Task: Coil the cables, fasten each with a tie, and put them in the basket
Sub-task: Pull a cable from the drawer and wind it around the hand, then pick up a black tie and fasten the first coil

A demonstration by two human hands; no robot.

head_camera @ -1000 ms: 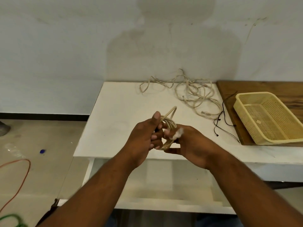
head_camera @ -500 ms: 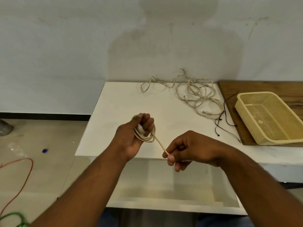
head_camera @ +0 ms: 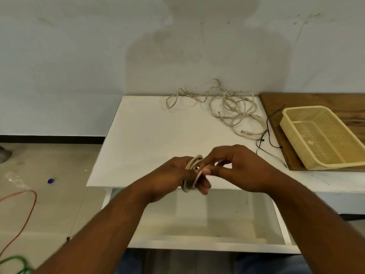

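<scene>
My left hand [head_camera: 173, 177] grips a small coil of beige cable [head_camera: 192, 173] above the front edge of the white table [head_camera: 142, 139]. My right hand [head_camera: 235, 167] has come up against the coil and pinches a strand of it between thumb and forefinger. A tangled heap of beige cable [head_camera: 227, 109] lies at the back of the table. Thin black ties [head_camera: 266, 143] lie by the table's right side. An empty yellow basket [head_camera: 320, 135] stands on the wooden board [head_camera: 335, 101] at the right.
An open white drawer [head_camera: 207, 220] juts out below the table's front edge, under my forearms. On the floor at the left lie an orange cable [head_camera: 29, 206], a green cable [head_camera: 15, 262] and a small blue object [head_camera: 50, 181]. The wall stands right behind the table.
My right hand, which had pulled a strand out to the right and down, has moved back up to the coil. The coil has turned more edge-on in my left hand.
</scene>
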